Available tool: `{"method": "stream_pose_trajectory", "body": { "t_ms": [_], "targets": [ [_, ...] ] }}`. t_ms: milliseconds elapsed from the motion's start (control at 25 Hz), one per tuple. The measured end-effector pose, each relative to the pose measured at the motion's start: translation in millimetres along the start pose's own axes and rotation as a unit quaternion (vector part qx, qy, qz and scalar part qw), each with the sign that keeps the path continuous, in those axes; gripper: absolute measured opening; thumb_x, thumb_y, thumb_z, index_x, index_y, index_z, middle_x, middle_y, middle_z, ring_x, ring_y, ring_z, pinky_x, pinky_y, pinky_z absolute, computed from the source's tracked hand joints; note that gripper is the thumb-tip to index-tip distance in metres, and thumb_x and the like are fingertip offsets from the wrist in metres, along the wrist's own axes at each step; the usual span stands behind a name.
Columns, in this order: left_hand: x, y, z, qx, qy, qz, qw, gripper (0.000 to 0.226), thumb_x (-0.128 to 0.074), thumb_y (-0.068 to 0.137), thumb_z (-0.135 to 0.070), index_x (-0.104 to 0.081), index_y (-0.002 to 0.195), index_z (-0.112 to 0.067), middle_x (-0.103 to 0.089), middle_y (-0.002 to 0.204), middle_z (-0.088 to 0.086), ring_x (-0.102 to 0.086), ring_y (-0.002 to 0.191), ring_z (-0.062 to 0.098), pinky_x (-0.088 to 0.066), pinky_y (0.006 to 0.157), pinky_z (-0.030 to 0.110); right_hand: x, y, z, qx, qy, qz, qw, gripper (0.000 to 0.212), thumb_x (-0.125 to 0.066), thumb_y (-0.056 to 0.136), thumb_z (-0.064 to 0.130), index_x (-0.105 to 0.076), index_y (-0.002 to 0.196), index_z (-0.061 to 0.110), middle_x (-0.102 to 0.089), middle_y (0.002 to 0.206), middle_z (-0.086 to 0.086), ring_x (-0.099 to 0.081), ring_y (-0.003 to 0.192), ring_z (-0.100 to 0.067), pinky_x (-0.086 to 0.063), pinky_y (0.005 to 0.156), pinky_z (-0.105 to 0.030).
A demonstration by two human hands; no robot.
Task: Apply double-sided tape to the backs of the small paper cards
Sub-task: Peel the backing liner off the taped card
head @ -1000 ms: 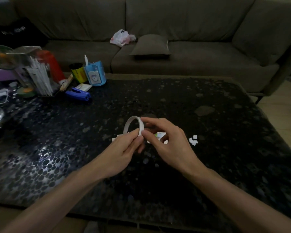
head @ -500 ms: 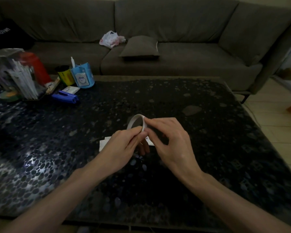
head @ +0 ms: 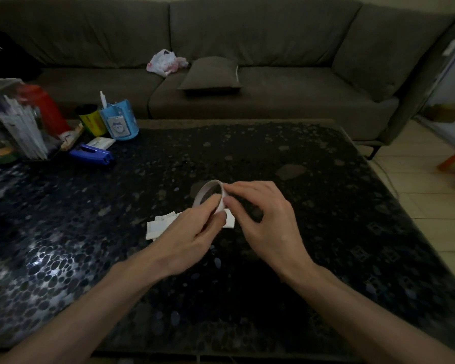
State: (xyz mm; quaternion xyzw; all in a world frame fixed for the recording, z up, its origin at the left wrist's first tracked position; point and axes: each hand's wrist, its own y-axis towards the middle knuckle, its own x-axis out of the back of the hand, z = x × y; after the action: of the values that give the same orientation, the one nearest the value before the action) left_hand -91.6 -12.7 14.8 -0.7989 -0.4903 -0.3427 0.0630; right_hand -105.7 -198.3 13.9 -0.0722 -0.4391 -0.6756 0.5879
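Observation:
A thin white roll of double-sided tape (head: 208, 189) stands on edge above the dark table, held between both hands. My left hand (head: 192, 235) grips its near rim from below with thumb and fingers. My right hand (head: 265, 219) pinches the roll's right edge with thumb and forefinger. Several small white paper cards (head: 159, 227) lie flat on the table just beneath and to the left of my hands; one more card (head: 229, 221) shows between the hands, partly hidden.
The black pebble-patterned table (head: 300, 271) has clutter at its back left: a blue stapler (head: 92, 154), a blue pen holder (head: 119, 124), a yellow can (head: 90, 123), a red bottle (head: 44, 107) and a rack of papers (head: 16, 122). A brown sofa (head: 247, 61) stands behind.
The view has shifted so the scene sits further left and the hands have stayed together on the tape roll. The scattered paper bits at the right are no longer in sight.

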Motion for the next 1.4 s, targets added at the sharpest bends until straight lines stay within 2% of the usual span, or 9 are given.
{"method": "stream_pose_trajectory", "body": {
  "t_ms": [120,240,400,480,560,640,880,1160,1400],
  "targets": [
    [4.4,-1.1,2.1,0.008,0.014,0.032,0.999,0.025,-0.037,0.112,-0.030,-0.056,0.104,-0.015,-0.060,0.085,0.003,-0.057,0.075,0.028,-0.047,0.070,0.057,1.7,-0.3,-0.5,-0.005,0.012,0.040,0.999,0.044,-0.066,0.094,0.042,-0.067,0.136,0.029,-0.066,0.134,0.015,-0.051,0.128,0.004,-0.045,0.109,-0.023],
    [9.5,-2.2,2.3,0.020,0.004,0.043,0.999,0.022,-0.039,0.112,-0.021,-0.057,0.099,-0.017,-0.060,0.083,-0.005,-0.058,0.076,0.021,-0.050,0.071,0.050,1.6,1.0,0.0,0.003,0.006,0.039,0.999,0.048,-0.067,0.093,0.041,-0.065,0.139,0.028,-0.065,0.137,0.014,-0.051,0.130,0.003,-0.044,0.111,-0.022],
    [13.2,-1.7,2.7,0.004,-0.009,0.034,0.999,0.022,-0.043,0.111,-0.012,-0.061,0.099,-0.016,-0.065,0.087,-0.005,-0.064,0.083,0.021,-0.054,0.074,0.039,0.3,4.6,3.5,0.011,0.009,0.078,0.997,0.058,-0.058,0.096,0.045,-0.052,0.151,0.029,-0.054,0.148,0.017,-0.040,0.137,0.008,-0.030,0.111,-0.006],
    [15.6,-2.5,5.4,0.001,-0.018,0.039,0.999,0.022,-0.045,0.110,-0.010,-0.066,0.111,-0.018,-0.067,0.091,-0.007,-0.067,0.090,0.020,-0.054,0.077,0.029,1.0,7.7,1.7,0.002,0.023,0.110,0.994,0.063,-0.059,0.096,0.048,-0.045,0.156,0.032,-0.045,0.152,0.021,-0.033,0.141,0.010,-0.025,0.110,-0.002],
    [18.4,-4.3,7.2,-0.001,-0.015,0.043,0.999,0.029,-0.047,0.109,-0.010,-0.066,0.128,-0.019,-0.070,0.097,-0.012,-0.068,0.098,0.016,-0.052,0.083,0.020,3.7,12.9,-0.9,-0.010,0.034,0.147,0.989,0.067,-0.063,0.096,0.049,-0.040,0.158,0.038,-0.040,0.154,0.024,-0.028,0.141,0.012,-0.028,0.111,-0.009],
    [20.3,-6.8,7.4,-0.008,-0.006,0.044,0.999,0.032,-0.047,0.108,-0.009,-0.065,0.133,-0.019,-0.071,0.100,-0.013,-0.069,0.102,0.013,-0.053,0.087,0.019,6.1,16.0,-1.6,-0.014,0.034,0.165,0.986,0.069,-0.067,0.093,0.050,-0.041,0.156,0.040,-0.042,0.154,0.023,-0.030,0.138,0.012,-0.034,0.113,-0.019],
    [22.4,-8.7,5.9,-0.004,-0.010,0.051,0.999,0.022,-0.045,0.109,-0.009,-0.066,0.110,-0.014,-0.071,0.096,-0.008,-0.068,0.097,0.019,-0.055,0.087,0.034,4.8,10.3,4.4,0.010,0.016,0.037,0.999,0.055,-0.079,0.083,0.042,-0.068,0.135,0.027,-0.068,0.133,0.012,-0.055,0.126,0.003,-0.051,0.106,-0.030],
    [23.0,-7.7,5.3,0.011,-0.027,0.044,0.999,0.021,-0.044,0.110,-0.011,-0.064,0.104,-0.013,-0.071,0.096,-0.005,-0.068,0.092,0.023,-0.055,0.080,0.026,-5.3,3.2,4.8,0.062,-0.001,-0.038,0.997,0.020,-0.086,0.085,0.027,-0.081,0.103,0.022,-0.074,0.111,0.009,-0.065,0.106,-0.002,-0.059,0.087,-0.031],
    [23.4,-7.7,5.1,0.015,-0.018,0.041,0.999,0.022,-0.045,0.110,-0.014,-0.064,0.102,-0.021,-0.071,0.096,-0.005,-0.069,0.090,0.021,-0.053,0.077,0.022,-4.5,3.5,5.7,0.063,0.028,-0.016,0.997,0.026,-0.081,0.089,0.030,-0.074,0.113,0.025,-0.069,0.114,0.013,-0.064,0.106,-0.002,-0.056,0.087,-0.026]
  ]
}}
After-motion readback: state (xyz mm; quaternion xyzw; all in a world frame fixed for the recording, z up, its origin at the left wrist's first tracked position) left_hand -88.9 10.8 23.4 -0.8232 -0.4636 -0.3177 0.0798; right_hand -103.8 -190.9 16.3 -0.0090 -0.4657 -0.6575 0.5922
